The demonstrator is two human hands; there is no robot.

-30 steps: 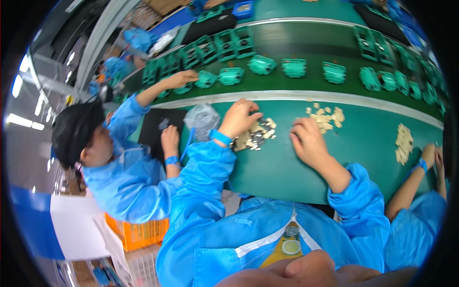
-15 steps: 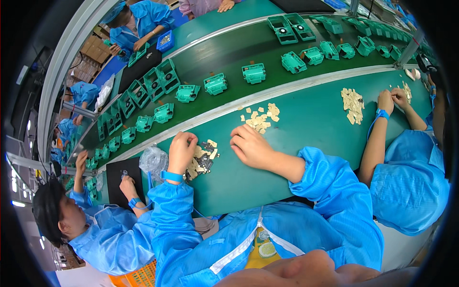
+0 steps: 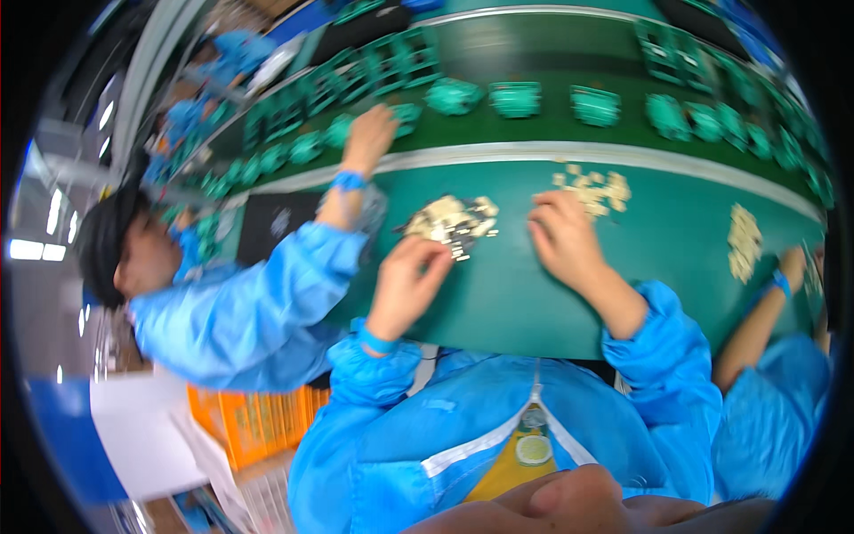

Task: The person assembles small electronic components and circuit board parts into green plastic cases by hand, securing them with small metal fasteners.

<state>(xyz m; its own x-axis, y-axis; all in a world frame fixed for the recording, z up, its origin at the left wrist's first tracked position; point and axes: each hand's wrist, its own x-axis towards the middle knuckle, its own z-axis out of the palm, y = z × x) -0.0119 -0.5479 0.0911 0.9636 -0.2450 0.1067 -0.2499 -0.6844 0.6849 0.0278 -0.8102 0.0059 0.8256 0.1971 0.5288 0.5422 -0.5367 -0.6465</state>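
My left hand (image 3: 407,283) is at the near side of a mixed pile of cream and black small pieces (image 3: 452,218). Its thumb and forefinger are pinched together; whatever they hold, if anything, is too small and blurred to make out. At the near left edge of a second pile, cream flat pieces (image 3: 598,191), rests my right hand (image 3: 569,249). Its fingers reach forward with the thumb apart, and no piece shows between them. Both piles lie on the green tabletop (image 3: 498,307).
Beyond a pale rail (image 3: 498,153), green plastic housings (image 3: 516,100) stand in rows on a belt. From the left, a co-worker's hand (image 3: 372,138) reaches over the housings. A black mat (image 3: 276,222) lies left. Another cream pile (image 3: 744,242) and a co-worker's arm (image 3: 756,325) are right.
The view has swung left and blurred. My left hand has come down to the near side of the mixed pile. The left co-worker's arm now stretches across to the belt.
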